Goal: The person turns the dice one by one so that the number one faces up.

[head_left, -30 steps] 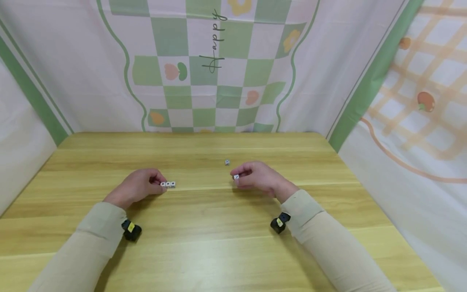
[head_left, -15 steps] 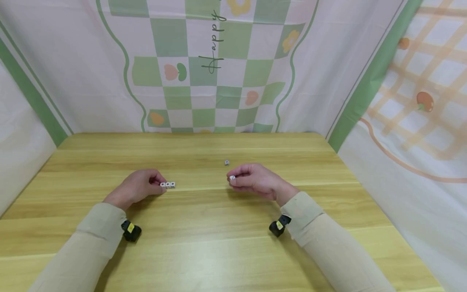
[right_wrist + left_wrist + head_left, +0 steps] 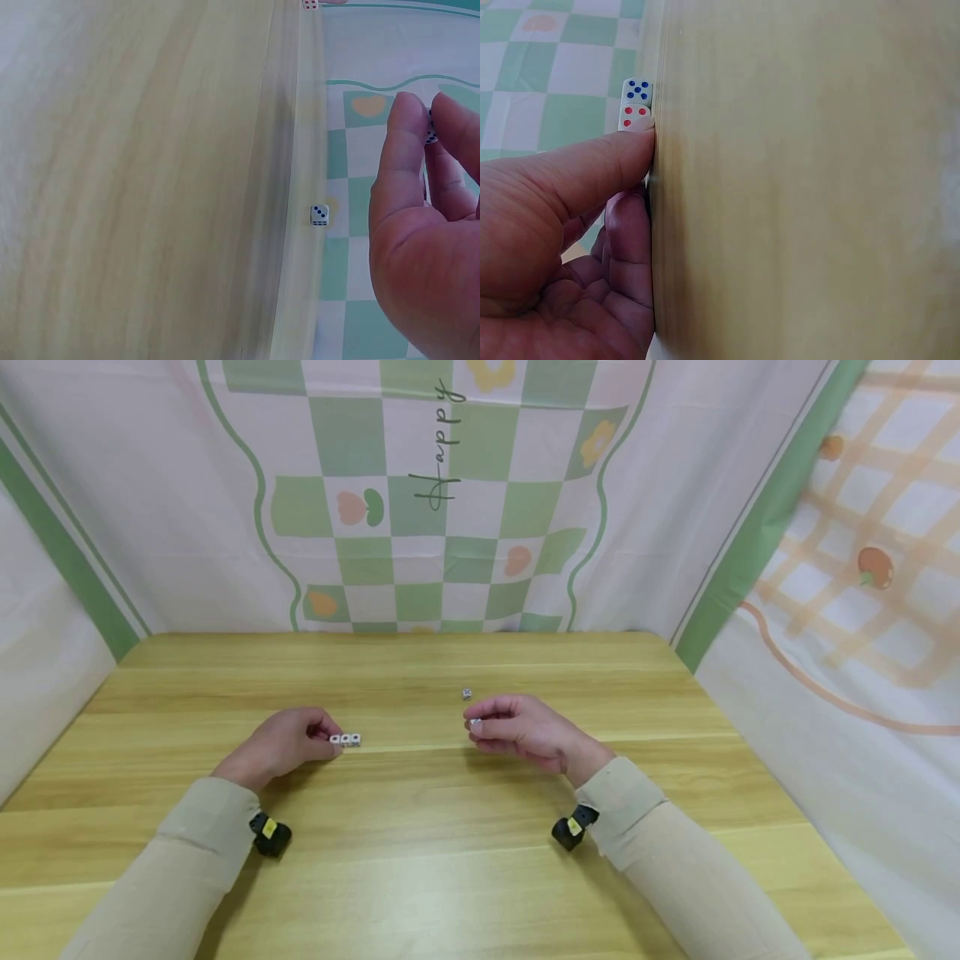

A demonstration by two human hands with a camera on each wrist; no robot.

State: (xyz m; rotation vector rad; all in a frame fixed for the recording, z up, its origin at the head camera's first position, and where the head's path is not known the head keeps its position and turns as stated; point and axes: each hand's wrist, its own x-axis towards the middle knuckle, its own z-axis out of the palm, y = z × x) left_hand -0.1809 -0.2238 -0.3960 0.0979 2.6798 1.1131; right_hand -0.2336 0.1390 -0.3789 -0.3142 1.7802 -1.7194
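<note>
Three white dice point(image 3: 346, 740) stand in a touching row on the table, dark pips on top in the head view. My left hand point(image 3: 281, 745) pinches the left end of this row between thumb and fingers. In the left wrist view, a blue-pipped die point(image 3: 637, 91) and a red-pipped die point(image 3: 636, 115) show beyond the thumb, which hides the rest. My right hand point(image 3: 528, 733) holds another die point(image 3: 476, 723) between thumb and fingertips, raised off the table and mostly covered. Behind that hand a loose die point(image 3: 467, 693) lies on the wood.
The wooden table point(image 3: 420, 860) reaches back to a hanging cloth point(image 3: 420, 560) with green and white checks. More cloth hangs at the left and right sides. A small black camera point(image 3: 270, 835) sits at the left wrist, another camera point(image 3: 573, 828) at the right.
My right hand has shifted slightly left with its die, which has turned between the fingers and is now more covered. The left hand, the row and the loose die stay put.
</note>
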